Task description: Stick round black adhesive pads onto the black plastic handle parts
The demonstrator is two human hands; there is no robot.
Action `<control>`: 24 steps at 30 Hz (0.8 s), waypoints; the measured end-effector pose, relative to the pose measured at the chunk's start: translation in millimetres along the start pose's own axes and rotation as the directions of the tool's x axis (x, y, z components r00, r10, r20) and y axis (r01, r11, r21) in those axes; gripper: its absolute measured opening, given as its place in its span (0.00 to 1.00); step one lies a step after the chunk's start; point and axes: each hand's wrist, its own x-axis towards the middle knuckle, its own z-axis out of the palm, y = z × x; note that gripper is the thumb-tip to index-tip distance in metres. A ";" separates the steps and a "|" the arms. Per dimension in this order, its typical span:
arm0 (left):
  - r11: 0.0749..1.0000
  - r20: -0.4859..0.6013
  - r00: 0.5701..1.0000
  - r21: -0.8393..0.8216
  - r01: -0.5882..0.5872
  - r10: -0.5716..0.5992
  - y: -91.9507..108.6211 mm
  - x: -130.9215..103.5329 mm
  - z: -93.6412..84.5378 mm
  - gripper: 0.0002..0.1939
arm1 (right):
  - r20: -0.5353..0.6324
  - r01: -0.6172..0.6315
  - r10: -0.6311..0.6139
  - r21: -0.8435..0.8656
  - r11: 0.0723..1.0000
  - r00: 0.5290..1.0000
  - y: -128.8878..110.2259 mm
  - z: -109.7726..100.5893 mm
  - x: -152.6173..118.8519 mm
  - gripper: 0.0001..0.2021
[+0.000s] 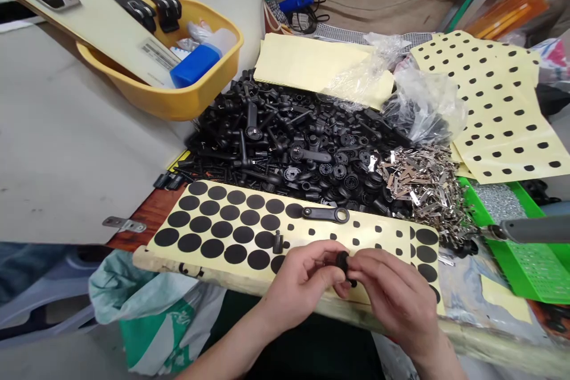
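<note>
My left hand [307, 276] and my right hand [396, 294] meet over the front edge of a sheet of black round stickers [229, 212]. Between their fingertips is a small round black plastic part [342, 261]; both hands pinch it, and fingers cover much of it. Just beyond my hands, a black plastic crank handle [325, 214] lies flat on the sheet, its ringed end to the right. A small black knob [278, 243] stands on the stickers to the left of my left hand.
Behind the sheet spreads a heap of black plastic parts [312, 136], with a pile of metal clips [423, 184] at its right. A green tray [534, 285] holds small hardware beside a grey screwdriver-like tool [538, 230]. A yellow basket [196, 95] hangs at left.
</note>
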 end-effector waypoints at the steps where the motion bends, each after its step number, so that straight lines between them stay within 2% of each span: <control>1: 1.000 -0.012 1.000 -0.012 0.009 -0.009 -0.9 0.1 0.5 0.09 | 0.004 -0.024 0.024 0.039 0.999 1.000 -0.3 1.5 -0.1 0.08; 6: 0.987 0.006 0.998 -0.150 0.062 -0.062 -5.6 2.4 -0.9 0.10 | -0.010 -0.192 0.203 0.292 0.937 0.979 -2.2 8.0 1.5 0.09; 10: 0.965 0.014 0.998 -0.256 0.064 -0.062 -11.1 5.4 -1.9 0.11 | 0.014 -0.301 0.317 0.351 0.887 0.948 -2.9 11.6 1.1 0.07; 12: 0.961 0.014 0.998 -0.268 0.066 -0.065 -14.9 6.3 -2.1 0.12 | 0.000 -0.300 0.319 0.334 0.893 0.948 -3.0 13.1 0.2 0.06; 19: 0.944 0.023 0.994 -0.314 0.104 -0.102 -22.0 5.4 0.5 0.14 | -0.061 -0.188 0.204 0.200 0.962 0.977 -3.4 17.5 0.0 0.07; 24: 0.946 -0.080 0.992 -0.315 0.071 -0.101 -21.4 1.5 4.6 0.23 | -0.071 -0.199 0.222 0.248 0.948 0.972 -5.9 23.5 -3.3 0.07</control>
